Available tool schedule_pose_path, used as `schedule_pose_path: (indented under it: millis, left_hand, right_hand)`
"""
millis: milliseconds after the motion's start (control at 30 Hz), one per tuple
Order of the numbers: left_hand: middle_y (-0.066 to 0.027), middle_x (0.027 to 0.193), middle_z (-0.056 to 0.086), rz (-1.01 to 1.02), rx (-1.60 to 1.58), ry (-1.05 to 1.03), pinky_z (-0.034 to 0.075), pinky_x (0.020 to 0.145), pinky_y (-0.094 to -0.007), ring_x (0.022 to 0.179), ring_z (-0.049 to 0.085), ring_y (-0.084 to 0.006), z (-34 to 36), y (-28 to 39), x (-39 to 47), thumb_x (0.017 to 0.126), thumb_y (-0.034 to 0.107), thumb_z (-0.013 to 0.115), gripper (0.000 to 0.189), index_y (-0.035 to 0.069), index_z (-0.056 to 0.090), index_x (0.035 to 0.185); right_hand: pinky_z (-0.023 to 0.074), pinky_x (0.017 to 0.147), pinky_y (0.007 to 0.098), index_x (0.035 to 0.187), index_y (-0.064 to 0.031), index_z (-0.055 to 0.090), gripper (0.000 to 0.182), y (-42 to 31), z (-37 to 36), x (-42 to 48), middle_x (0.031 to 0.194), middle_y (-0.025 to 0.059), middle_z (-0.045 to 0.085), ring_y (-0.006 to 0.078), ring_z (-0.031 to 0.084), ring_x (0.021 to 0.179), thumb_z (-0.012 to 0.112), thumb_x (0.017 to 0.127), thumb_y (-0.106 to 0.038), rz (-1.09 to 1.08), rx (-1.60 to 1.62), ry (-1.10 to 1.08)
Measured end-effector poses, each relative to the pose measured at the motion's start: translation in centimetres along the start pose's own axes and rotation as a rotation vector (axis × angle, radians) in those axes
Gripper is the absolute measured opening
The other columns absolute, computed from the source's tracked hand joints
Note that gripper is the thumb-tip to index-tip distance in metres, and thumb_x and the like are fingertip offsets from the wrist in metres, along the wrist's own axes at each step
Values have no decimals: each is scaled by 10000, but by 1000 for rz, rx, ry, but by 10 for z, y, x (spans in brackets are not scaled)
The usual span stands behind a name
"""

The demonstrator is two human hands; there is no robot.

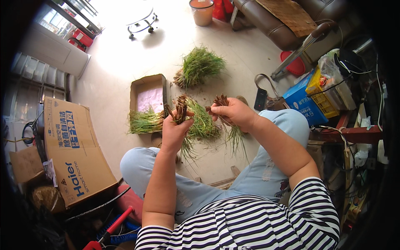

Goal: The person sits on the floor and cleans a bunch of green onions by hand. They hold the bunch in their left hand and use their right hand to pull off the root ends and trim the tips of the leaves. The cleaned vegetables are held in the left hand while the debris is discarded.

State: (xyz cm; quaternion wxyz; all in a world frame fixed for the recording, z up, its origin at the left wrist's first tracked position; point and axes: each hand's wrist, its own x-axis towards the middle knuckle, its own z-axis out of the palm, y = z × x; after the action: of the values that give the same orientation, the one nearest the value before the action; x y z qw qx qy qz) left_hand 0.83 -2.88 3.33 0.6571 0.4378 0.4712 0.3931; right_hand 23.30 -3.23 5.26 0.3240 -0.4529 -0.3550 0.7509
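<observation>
My left hand (176, 128) grips a bunch of grassy seedlings (181, 111), its brown root ends pointing up and its green blades hanging below. A second bunch with brown root ends (221, 100) is held in my right hand (234, 113), thumb and fingers pinched at its near side. Between and beyond the hands, a loose pile of the same green plants (204, 125) lies on the floor. Farther off is a larger heap (201, 65). A cardboard tray (147, 80) at left holds more bundled plants (145, 122) over a pale pink sheet (150, 99).
A Haier carton (84, 150) stands at left. To the right are a phone (260, 99), a strapped brown bag (276, 103), a blue box (301, 97) and a yellow crate (323, 98). A bucket (201, 15) and wheeled chair base (142, 26) stand ahead, near a brown leather seat (265, 25).
</observation>
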Motion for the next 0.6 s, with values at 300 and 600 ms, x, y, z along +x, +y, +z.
schedule_pose_path:
  millis: [300, 600]
  left_hand:
    - [19, 754, 618, 86, 10, 22, 287, 444, -177, 510, 402, -9, 9, 5, -7, 841, 37, 653, 204, 6, 656, 1043]
    - [29, 638, 548, -24, 28, -74, 303, 437, -191, 494, 420, -35, 1, 7, -6, 863, 89, 643, 84, 24, 652, 915]
  right_hand:
    - [386, 466, 192, 949, -26, 634, 192, 9, 18, 5, 696, -6, 577, 58, 486, 541, 559, 905, -198, 202, 148, -95]
    - [433, 632, 215, 903, -24, 615, 129, 27, 25, 18, 767, 6, 610, 73, 558, 695, 623, 873, -149, -110, -72, -108]
